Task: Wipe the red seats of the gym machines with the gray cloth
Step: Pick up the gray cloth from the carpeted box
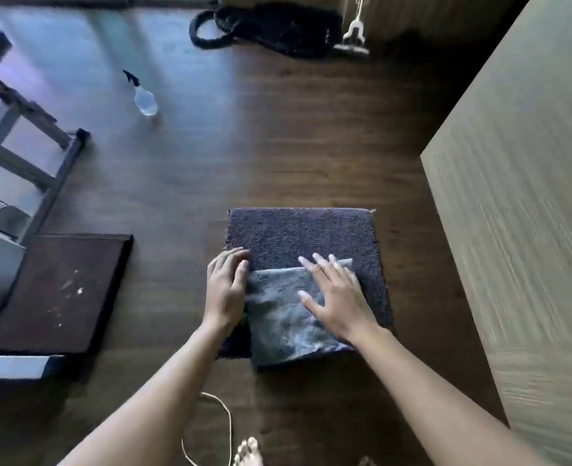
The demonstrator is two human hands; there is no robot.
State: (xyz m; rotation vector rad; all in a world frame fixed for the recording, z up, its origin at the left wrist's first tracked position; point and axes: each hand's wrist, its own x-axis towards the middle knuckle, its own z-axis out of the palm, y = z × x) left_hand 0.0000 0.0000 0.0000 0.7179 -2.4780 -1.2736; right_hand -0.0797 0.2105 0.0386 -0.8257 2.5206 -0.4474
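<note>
**A:** Dark wood floor, and on it a darker mat with the gray cloth lying across its near half. Where are the hands?

**B:** Both are down flat. The left grip lies along the cloth's left edge with fingers straight. The right grip has its fingers spread apart, palm pressing the cloth's right side. Neither is clamped on anything.

**A:** Smoothing or folding it, I'd judge, with no wiping yet.

**B:** Likely. To do it well, pin the left edge, sweep the right palm outward over the wrinkles, square the corners, then fold to a palm-sized pad.

**A:** And the seat?

**B:** The dark reddish pad at the left, well apart, looks like one. The spray bottle stands farther off.
</note>
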